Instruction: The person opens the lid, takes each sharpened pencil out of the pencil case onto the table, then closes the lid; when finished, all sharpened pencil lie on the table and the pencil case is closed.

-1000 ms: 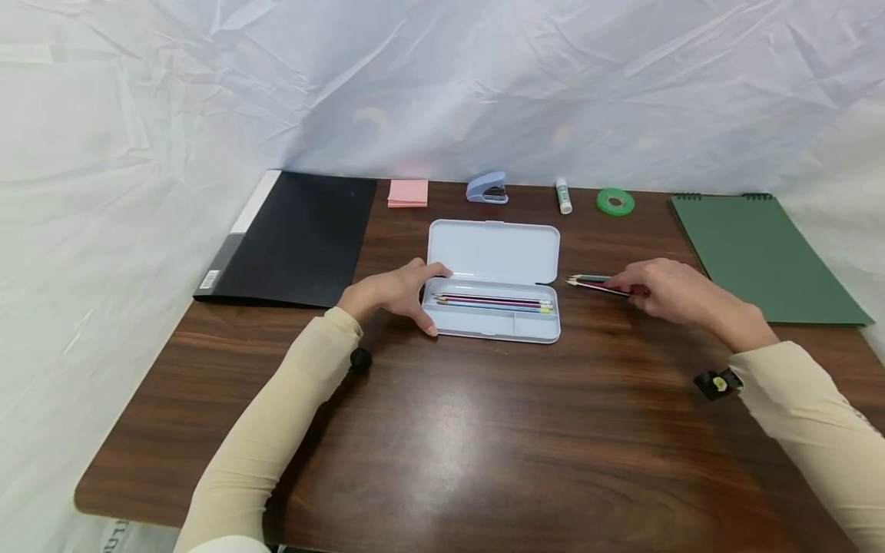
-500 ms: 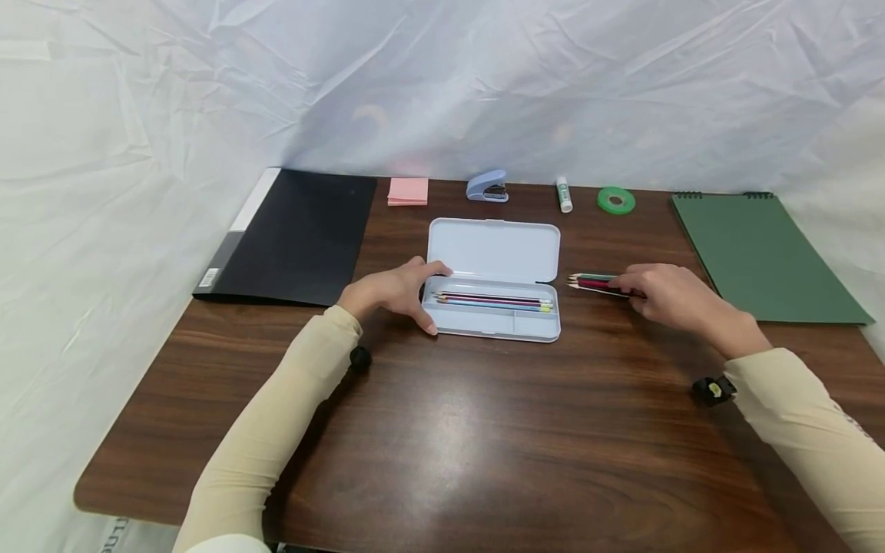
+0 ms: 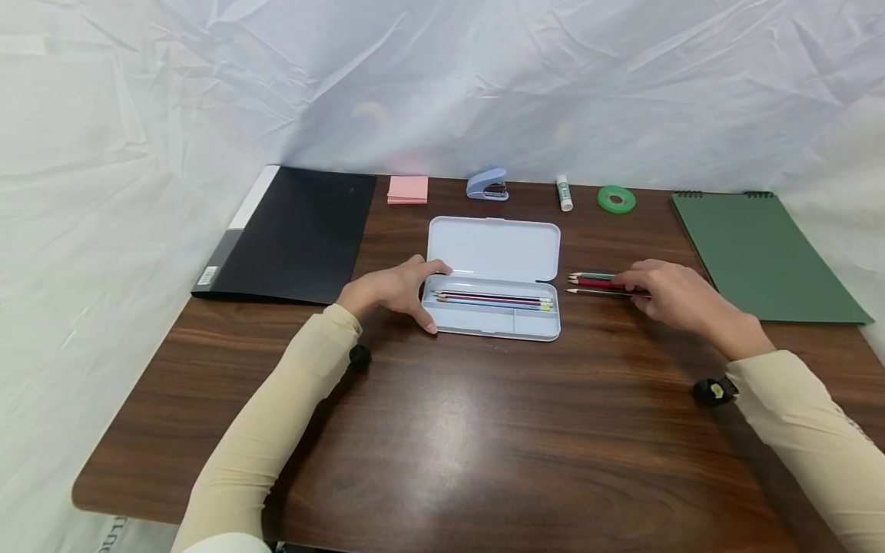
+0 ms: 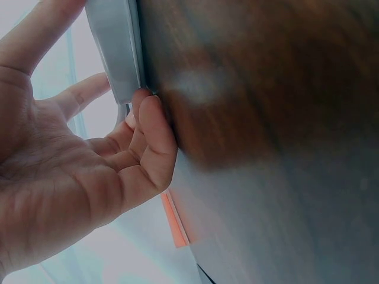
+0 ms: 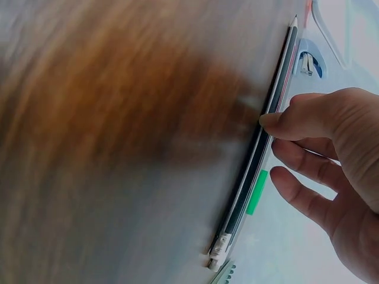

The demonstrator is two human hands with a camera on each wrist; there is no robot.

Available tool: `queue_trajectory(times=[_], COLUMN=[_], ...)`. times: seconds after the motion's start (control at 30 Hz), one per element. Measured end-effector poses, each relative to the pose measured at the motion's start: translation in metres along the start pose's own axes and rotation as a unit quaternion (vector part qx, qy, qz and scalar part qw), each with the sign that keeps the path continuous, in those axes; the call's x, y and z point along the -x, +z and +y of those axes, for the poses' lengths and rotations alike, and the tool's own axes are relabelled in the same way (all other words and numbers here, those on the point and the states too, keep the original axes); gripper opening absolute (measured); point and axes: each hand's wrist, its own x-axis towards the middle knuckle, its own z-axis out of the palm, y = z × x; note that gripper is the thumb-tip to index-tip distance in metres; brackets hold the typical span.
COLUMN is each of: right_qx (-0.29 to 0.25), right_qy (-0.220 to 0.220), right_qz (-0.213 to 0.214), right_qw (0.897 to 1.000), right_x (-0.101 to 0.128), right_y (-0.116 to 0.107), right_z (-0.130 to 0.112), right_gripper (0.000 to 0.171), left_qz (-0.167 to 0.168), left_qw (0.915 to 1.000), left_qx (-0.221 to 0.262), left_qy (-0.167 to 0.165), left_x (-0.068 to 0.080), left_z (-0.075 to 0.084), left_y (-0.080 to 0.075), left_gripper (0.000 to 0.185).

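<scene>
A pale blue-white pencil case (image 3: 494, 250) lies with its lid laid back; several pencils (image 3: 494, 301) rest in its long rear compartment. My left hand (image 3: 390, 293) spans the case's left end, thumb at the front corner and fingers toward the hinge. The left wrist view shows curled fingers against the side of the case (image 4: 115, 53). Right of the case, my right hand (image 3: 667, 296) holds several loose pencils near the tabletop: a green one (image 3: 591, 276), a red one (image 3: 598, 283) and a black one (image 3: 598, 293). In the right wrist view its thumb presses the black pencil (image 5: 254, 145).
Along the back lie a black folder (image 3: 304, 230), pink sticky notes (image 3: 408, 189), a light blue stapler (image 3: 487, 185), a glue stick (image 3: 564, 193) and green tape (image 3: 616, 200). A green spiral sketchpad (image 3: 767, 257) lies at right on the brown wooden table (image 3: 442, 453).
The pencils under my right hand have spread: the black one has come away from the red one toward the table's front. The right hand shifted slightly. My left hand stayed on the case.
</scene>
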Motion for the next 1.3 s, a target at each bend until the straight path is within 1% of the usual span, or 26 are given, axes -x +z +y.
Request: queue_trajectory(times=[0.07,0.33,0.47,0.8,0.97,1.13,1.3], right_qx=[0.0,-0.008,-0.004,-0.001,-0.002,-0.033,-0.073], right_qy=[0.002,0.035,0.034,0.032,0.02,0.013,0.015], right_qz=[0.0,-0.013,-0.005,0.003,0.022,0.042,0.062], right_qw=[1.0,0.999,0.999,0.999,1.0,0.998,0.995], right_x=[0.0,0.0,-0.001,-0.001,0.001,-0.002,-0.015], right_y=[0.0,-0.003,-0.003,-0.002,-0.001,-0.005,-0.008], right_z=[0.001,0.001,0.003,0.006,0.008,0.008,-0.006], right_gripper=[0.032,0.032,0.029,0.03,0.03,0.031,0.037], left_qz=[0.0,0.001,0.0,0.0,0.001,-0.001,-0.002], left_qw=[1.0,1.0,1.0,1.0,1.0,1.0,1.0], left_qx=[-0.001,0.001,0.002,0.007,0.005,0.007,0.006], left_qy=[0.0,-0.001,-0.003,-0.004,-0.001,-0.003,-0.004], left_x=[0.001,0.002,0.001,0.001,0.0,0.0,0.0], left_z=[0.001,0.001,0.0,0.0,0.0,0.0,0.0], left_y=[0.0,0.0,0.0,0.0,0.0,0.0,0.0], left_gripper=[0.1,0.101,0.101,0.1,0.1,0.1,0.1])
